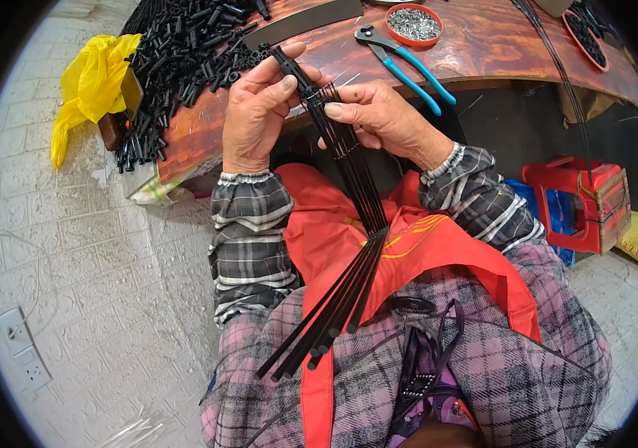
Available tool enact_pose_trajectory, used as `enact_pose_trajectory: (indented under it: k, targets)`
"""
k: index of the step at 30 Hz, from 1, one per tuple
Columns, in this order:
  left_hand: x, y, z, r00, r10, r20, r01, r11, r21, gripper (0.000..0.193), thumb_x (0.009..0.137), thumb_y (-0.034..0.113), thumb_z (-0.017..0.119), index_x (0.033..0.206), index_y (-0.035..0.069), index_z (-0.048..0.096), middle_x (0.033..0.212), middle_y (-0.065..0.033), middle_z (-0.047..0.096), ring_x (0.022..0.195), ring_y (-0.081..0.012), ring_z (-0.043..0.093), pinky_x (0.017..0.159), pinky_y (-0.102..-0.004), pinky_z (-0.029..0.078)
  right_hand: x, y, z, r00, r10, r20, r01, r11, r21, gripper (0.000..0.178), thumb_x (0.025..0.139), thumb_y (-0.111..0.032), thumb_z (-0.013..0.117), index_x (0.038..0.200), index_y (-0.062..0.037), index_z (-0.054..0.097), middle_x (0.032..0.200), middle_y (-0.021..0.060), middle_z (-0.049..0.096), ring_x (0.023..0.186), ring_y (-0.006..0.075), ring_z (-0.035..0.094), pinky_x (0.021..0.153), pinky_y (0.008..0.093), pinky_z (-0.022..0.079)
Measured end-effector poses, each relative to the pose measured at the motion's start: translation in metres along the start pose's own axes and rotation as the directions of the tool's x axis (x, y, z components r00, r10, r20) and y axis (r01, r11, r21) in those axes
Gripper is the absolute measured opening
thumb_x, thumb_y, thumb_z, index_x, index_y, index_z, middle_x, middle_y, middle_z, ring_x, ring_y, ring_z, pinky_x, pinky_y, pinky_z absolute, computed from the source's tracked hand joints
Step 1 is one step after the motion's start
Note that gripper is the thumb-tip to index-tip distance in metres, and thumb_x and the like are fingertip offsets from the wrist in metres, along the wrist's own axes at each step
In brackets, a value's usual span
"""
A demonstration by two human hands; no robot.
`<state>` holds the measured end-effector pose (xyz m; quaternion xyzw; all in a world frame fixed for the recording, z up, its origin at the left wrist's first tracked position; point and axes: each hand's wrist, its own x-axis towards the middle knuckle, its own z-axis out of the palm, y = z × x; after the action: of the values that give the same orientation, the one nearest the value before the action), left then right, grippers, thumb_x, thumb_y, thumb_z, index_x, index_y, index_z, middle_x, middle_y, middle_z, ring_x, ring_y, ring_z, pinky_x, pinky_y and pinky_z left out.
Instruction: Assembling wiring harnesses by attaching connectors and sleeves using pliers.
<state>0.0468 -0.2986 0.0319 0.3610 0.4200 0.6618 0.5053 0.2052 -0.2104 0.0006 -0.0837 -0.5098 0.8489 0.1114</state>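
Over my lap I hold a black umbrella frame [356,172], a bundle of thin folded ribs with a dark plastic hub piece at its upper end. My left hand [254,112] is closed round that hub, its thumb pressed on the side. Just below, my right hand [386,116] pinches the ribs between thumb and fingers. From there the ribs run down across my red apron [438,250], joined partway, and fan out into several thicker black ends. Whether a small part sits between my right fingertips is hidden.
On the wooden table [475,52] lie a heap of black plastic tubular parts [184,60], blue-handled pliers [408,71] and a red dish [414,41] of small metal pieces. A yellow plastic bag [95,78] hangs at the left. A red stool [569,205] stands right.
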Motion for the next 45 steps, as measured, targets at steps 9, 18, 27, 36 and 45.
enact_pose_trajectory:
  k: [9,18,27,36,45]
  targets:
    - [0.004,0.0,0.012,0.995,0.075,0.063,-0.074,0.997,-0.02,0.059,0.076,0.001,0.054,0.129,0.001,0.028,0.095,-0.0137,0.056,0.092,-0.0218,0.056,0.082,-0.0338,0.045,0.004,0.001,-0.008,0.999,-0.011,-0.033,0.014,0.997,0.071,0.022,0.082,-0.018,0.056,0.094,-0.0005,0.058,0.07,0.0085,0.063,0.042,0.0025,0.048,0.03,0.0137,0.027]
    - [0.005,-0.006,0.025,0.995,0.094,-0.031,-0.086,0.977,0.197,0.053,0.067,-0.01,0.054,0.118,-0.002,0.045,0.101,-0.0099,0.054,0.095,-0.0184,0.053,0.083,-0.0278,0.043,0.006,-0.001,-0.023,1.0,-0.015,-0.022,0.015,1.0,0.015,0.027,0.083,-0.021,0.055,0.101,-0.0007,0.056,0.072,0.0044,0.062,0.044,-0.0004,0.045,0.032,0.0125,0.027]
    - [0.017,-0.013,0.041,0.994,0.081,-0.075,-0.062,0.971,0.232,0.055,0.065,-0.012,0.046,0.119,-0.004,0.043,0.101,-0.011,0.055,0.097,-0.0205,0.054,0.083,-0.0283,0.044,0.003,-0.004,-0.041,0.999,0.008,-0.045,-0.008,1.0,-0.005,0.025,0.082,-0.021,0.057,0.098,-0.002,0.058,0.071,0.0024,0.062,0.044,-0.0008,0.045,0.032,0.0124,0.027]
    - [0.022,-0.011,0.047,0.993,0.072,-0.093,-0.042,0.954,0.297,0.056,0.064,-0.014,0.044,0.12,-0.005,0.043,0.104,-0.0118,0.054,0.097,-0.0208,0.054,0.084,-0.0289,0.043,0.001,-0.009,-0.04,0.995,-0.016,-0.097,0.016,1.0,-0.01,0.024,0.081,-0.021,0.057,0.095,-0.0019,0.059,0.069,0.0007,0.06,0.041,-0.0011,0.04,0.032,0.0123,0.027]
    - [0.023,-0.002,0.033,0.999,0.046,0.004,-0.045,0.948,0.315,0.054,0.066,-0.012,0.049,0.119,-0.003,0.045,0.1,-0.0135,0.056,0.093,-0.0206,0.056,0.083,-0.0284,0.044,0.004,-0.013,-0.035,0.995,-0.061,-0.084,0.058,0.998,-0.037,0.025,0.082,-0.021,0.057,0.096,-0.001,0.059,0.07,0.001,0.061,0.043,-0.001,0.043,0.033,0.012,0.029]
